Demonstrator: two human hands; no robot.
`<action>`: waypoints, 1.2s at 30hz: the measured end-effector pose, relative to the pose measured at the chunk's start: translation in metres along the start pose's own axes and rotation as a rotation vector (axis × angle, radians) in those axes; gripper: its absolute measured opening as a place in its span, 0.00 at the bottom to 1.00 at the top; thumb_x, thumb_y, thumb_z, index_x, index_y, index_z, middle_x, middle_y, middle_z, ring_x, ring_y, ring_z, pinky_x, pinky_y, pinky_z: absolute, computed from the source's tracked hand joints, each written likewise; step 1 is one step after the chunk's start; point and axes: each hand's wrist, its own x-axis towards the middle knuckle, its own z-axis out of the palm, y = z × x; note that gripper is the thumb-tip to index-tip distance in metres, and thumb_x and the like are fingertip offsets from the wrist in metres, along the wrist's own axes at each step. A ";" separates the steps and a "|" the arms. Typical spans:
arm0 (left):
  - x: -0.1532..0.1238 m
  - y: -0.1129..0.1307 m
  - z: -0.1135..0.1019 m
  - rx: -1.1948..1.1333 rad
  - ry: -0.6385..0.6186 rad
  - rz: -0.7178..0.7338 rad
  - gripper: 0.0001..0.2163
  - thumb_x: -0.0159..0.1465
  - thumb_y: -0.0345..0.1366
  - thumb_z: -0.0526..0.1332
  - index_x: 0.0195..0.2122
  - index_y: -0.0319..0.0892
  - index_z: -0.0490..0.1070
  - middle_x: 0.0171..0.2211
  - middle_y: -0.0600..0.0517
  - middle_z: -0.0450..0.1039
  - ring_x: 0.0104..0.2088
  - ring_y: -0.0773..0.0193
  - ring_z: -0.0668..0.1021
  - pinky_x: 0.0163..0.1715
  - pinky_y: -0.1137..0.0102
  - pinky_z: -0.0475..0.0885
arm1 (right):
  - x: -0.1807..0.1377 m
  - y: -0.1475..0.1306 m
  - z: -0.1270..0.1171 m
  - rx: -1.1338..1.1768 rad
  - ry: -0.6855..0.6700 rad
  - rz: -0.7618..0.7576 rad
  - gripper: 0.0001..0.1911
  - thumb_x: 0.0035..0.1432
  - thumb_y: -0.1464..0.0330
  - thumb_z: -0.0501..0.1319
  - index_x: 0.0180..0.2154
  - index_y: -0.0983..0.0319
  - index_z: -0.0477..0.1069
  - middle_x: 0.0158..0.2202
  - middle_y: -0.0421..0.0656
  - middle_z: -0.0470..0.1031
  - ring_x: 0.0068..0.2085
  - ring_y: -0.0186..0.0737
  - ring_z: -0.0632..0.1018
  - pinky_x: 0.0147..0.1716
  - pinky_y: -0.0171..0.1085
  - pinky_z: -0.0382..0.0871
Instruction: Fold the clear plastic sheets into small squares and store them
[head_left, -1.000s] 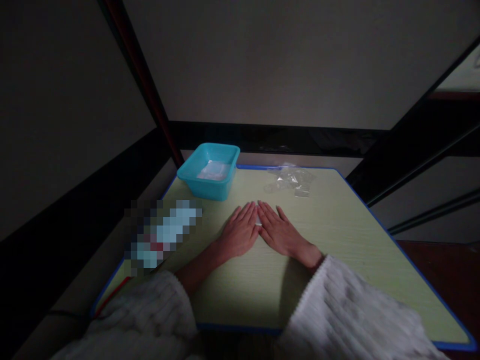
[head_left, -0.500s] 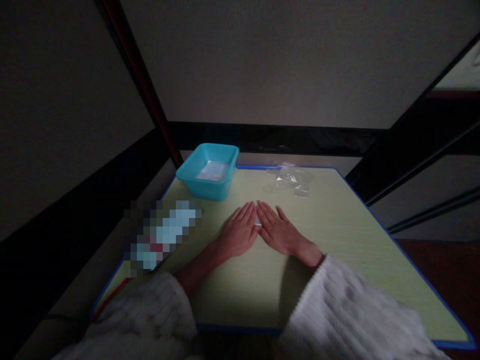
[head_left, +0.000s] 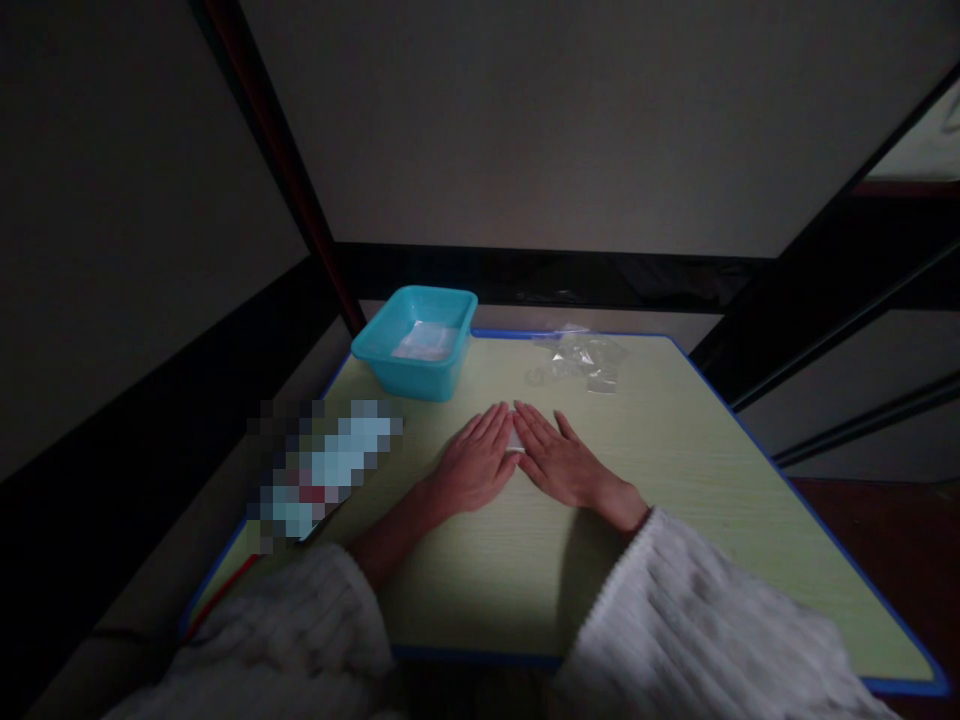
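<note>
Flat on the table lies a small white piece [head_left: 515,438], mostly covered by my two hands; its kind cannot be made out. My left hand [head_left: 478,460] rests over its left side, palm down with fingers stretched forward. From the right, my right hand [head_left: 559,460] lies flat over its other side, thumb slightly apart. The fingertips of both hands almost meet at the far end of the piece, and a narrow strip of white shows between them. Neither hand grips anything.
A turquoise plastic basin [head_left: 420,378] with a flat white item [head_left: 426,341] inside stands at the back left. Crumpled clear plastic [head_left: 581,358] lies at the back right. A blurred-out device [head_left: 330,475] sits left on the blue-edged table [head_left: 690,500]. Walls close in behind and left.
</note>
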 end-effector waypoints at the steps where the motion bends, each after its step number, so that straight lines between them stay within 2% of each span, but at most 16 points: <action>1: 0.000 0.000 0.001 0.002 0.004 0.004 0.23 0.65 0.38 0.44 0.57 0.26 0.53 0.60 0.35 0.49 0.61 0.55 0.53 0.58 0.61 0.52 | 0.000 0.001 0.000 0.010 0.003 -0.004 0.29 0.63 0.63 0.39 0.61 0.71 0.45 0.63 0.52 0.41 0.63 0.45 0.47 0.58 0.54 0.44; 5: -0.001 -0.001 0.002 0.012 -0.008 0.010 0.23 0.64 0.34 0.45 0.57 0.25 0.52 0.61 0.35 0.48 0.61 0.55 0.53 0.58 0.61 0.51 | -0.001 0.003 0.002 0.047 0.000 -0.001 0.28 0.64 0.61 0.36 0.61 0.68 0.44 0.63 0.50 0.41 0.63 0.43 0.47 0.58 0.53 0.43; 11: 0.000 0.001 -0.002 0.020 -0.050 -0.007 0.23 0.63 0.34 0.46 0.58 0.25 0.52 0.61 0.36 0.46 0.61 0.54 0.51 0.58 0.61 0.50 | 0.000 0.004 0.005 0.078 0.021 0.001 0.34 0.62 0.53 0.34 0.62 0.67 0.43 0.63 0.51 0.42 0.63 0.44 0.47 0.58 0.54 0.42; 18: 0.000 0.001 -0.002 0.018 -0.064 -0.014 0.24 0.62 0.33 0.47 0.58 0.26 0.51 0.61 0.37 0.46 0.61 0.55 0.51 0.59 0.62 0.49 | 0.000 0.005 0.003 0.089 -0.006 -0.014 0.36 0.61 0.51 0.34 0.62 0.68 0.42 0.63 0.51 0.41 0.63 0.45 0.46 0.58 0.55 0.41; 29: 0.000 0.001 -0.002 0.029 -0.048 -0.006 0.23 0.62 0.32 0.45 0.58 0.26 0.52 0.61 0.37 0.47 0.61 0.55 0.52 0.58 0.62 0.50 | -0.001 0.003 -0.005 0.086 -0.063 -0.012 0.37 0.61 0.52 0.37 0.61 0.72 0.41 0.63 0.52 0.38 0.63 0.45 0.44 0.58 0.54 0.39; 36: -0.001 0.001 -0.003 0.015 -0.037 0.004 0.23 0.62 0.33 0.44 0.57 0.25 0.52 0.61 0.35 0.47 0.61 0.55 0.52 0.58 0.61 0.50 | -0.002 0.003 -0.002 0.059 -0.020 -0.012 0.34 0.61 0.54 0.38 0.61 0.70 0.42 0.63 0.52 0.41 0.63 0.45 0.46 0.58 0.55 0.41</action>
